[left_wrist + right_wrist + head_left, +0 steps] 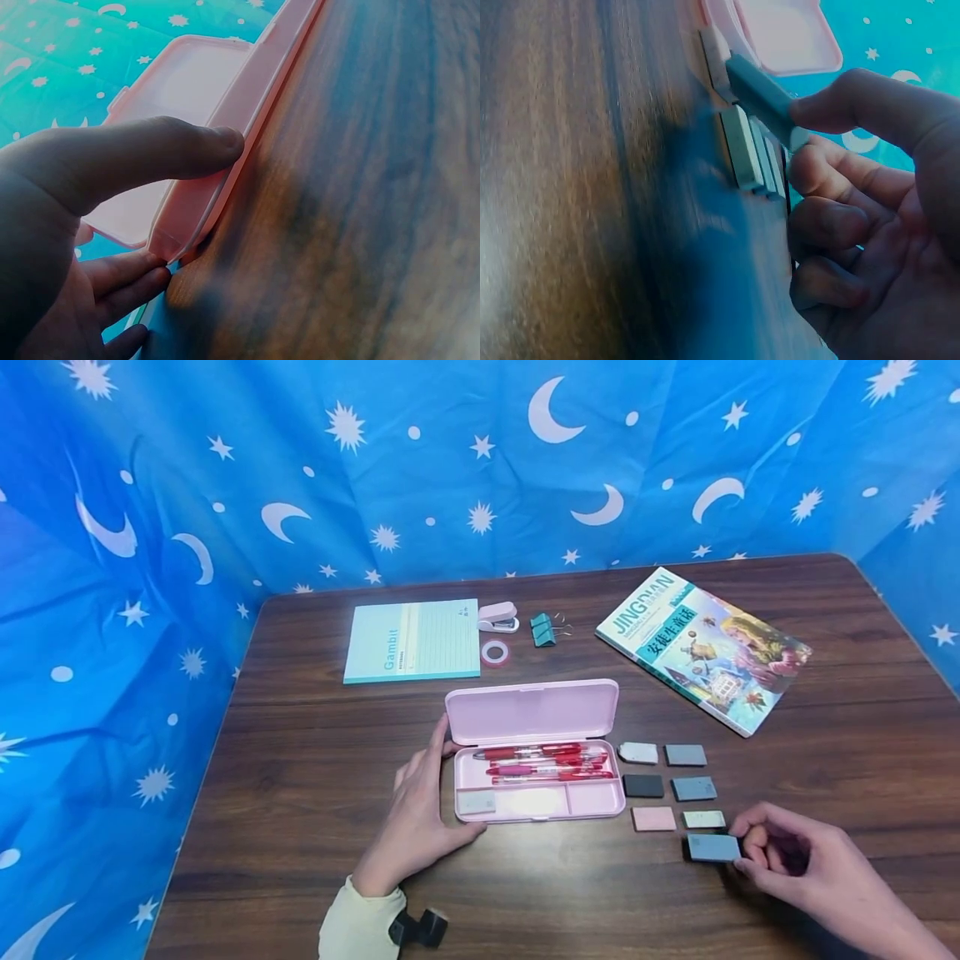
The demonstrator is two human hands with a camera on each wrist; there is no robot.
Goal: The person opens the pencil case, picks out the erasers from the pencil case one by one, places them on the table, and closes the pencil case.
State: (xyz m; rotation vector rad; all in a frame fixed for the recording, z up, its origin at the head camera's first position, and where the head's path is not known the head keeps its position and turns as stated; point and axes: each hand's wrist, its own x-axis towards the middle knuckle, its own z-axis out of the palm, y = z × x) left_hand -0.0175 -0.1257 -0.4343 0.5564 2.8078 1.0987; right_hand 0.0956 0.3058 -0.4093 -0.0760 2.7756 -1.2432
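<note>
A pink pencil case (585,800) lies with its lid raised. Several red pens (536,760) fill its long back compartment, and a white eraser (476,802) sits at the left of the front row. My left hand (416,810) grips the case's left end, thumb against the front wall and fingers round the end. Between thumb and index finger, my right hand (798,852) pinches a grey-blue eraser (761,97) by its end, raised above the table. Close by lie a pale green eraser (703,819), a pink eraser (654,819) and a black eraser (643,786).
Behind these are a white eraser (638,753) and two grey erasers (686,755). Farther back lie a notebook (412,639), a stapler (498,617), a tape roll (495,652), a binder clip (543,630) and a book (705,647). A blue curtain (450,460) hangs beyond the table.
</note>
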